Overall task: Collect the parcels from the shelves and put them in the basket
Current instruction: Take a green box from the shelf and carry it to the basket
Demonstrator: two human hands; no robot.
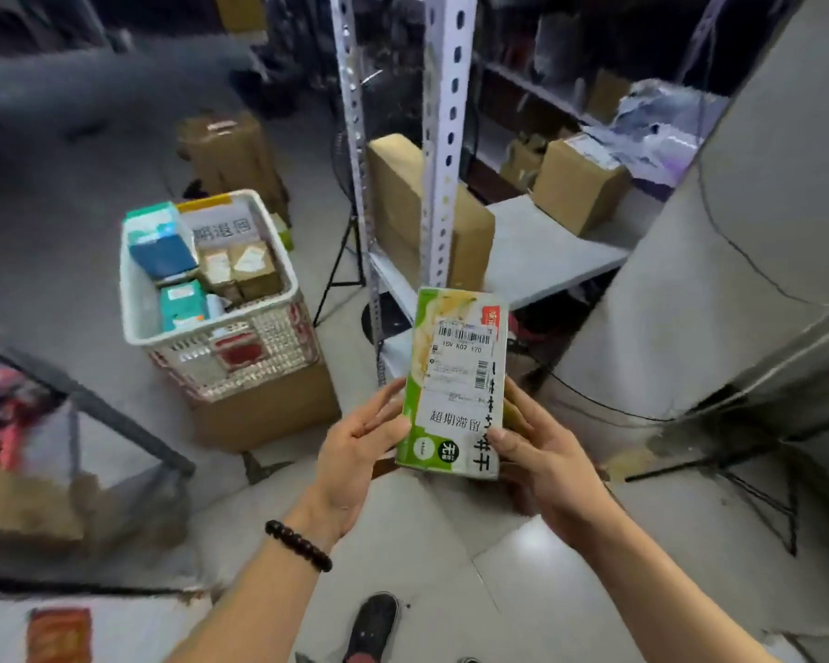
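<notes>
I hold a flat green-and-white parcel (455, 380) with a white shipping label upright in front of me. My left hand (355, 452) grips its lower left edge and my right hand (542, 452) grips its lower right edge. The white plastic basket (240, 344) stands to the left on a cardboard box (264, 409), and holds several small boxes, blue, teal and brown. The parcel is to the right of the basket and nearer to me.
A white perforated shelf upright (443, 136) rises straight ahead, with brown boxes (577, 184) on the grey shelf (537, 251) behind it. A grey pillar (738, 232) fills the right. A fan stand (341, 260) and dark rack frames (116, 413) flank the basket. My shoe (372, 624) is below.
</notes>
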